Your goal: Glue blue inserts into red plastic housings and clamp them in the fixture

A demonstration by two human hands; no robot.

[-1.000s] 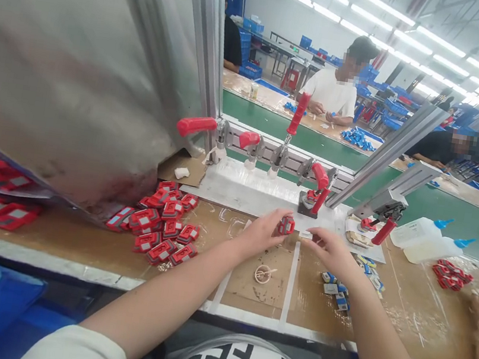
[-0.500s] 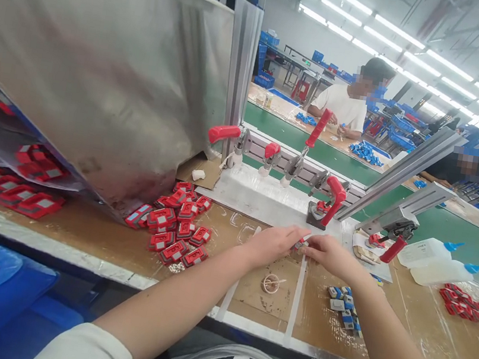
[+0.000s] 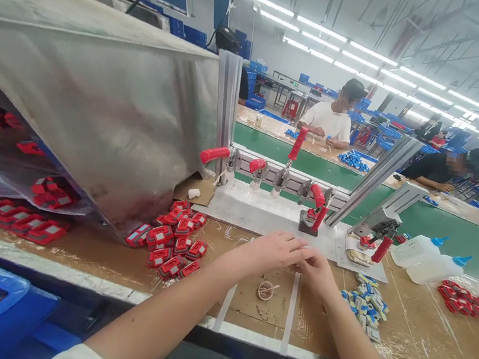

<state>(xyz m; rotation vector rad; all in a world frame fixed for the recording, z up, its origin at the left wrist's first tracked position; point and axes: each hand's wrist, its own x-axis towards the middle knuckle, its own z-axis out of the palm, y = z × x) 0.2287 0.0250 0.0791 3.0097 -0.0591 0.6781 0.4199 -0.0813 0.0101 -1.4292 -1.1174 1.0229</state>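
My left hand (image 3: 279, 251) and my right hand (image 3: 316, 270) meet over the bench in front of the clamp fixture. The left hand's fingers are bent and lie across the right fingertips. Both hands are closed, and whatever lies between them is hidden. Just below them is a small round cup (image 3: 265, 291) with a thin stick in it, on a piece of cardboard (image 3: 247, 307). A heap of red and black plastic housings (image 3: 176, 239) lies to the left. Small blue and white parts (image 3: 367, 306) are piled beside my right forearm.
Behind my hands, a metal fixture plate (image 3: 245, 201) carries red-handled toggle clamps (image 3: 297, 144). Two bottles with blue tips (image 3: 418, 251) and more red parts (image 3: 460, 297) lie right. A metal chute (image 3: 140, 122) and blue crate (image 3: 20, 291) stand left. Co-workers sit across the green belt (image 3: 262, 147).
The view has tilted upward and shifted slightly. My left fingers now reach further over the right fingertips, covering the spot between them. More of the blue and white pile shows beside my right forearm.
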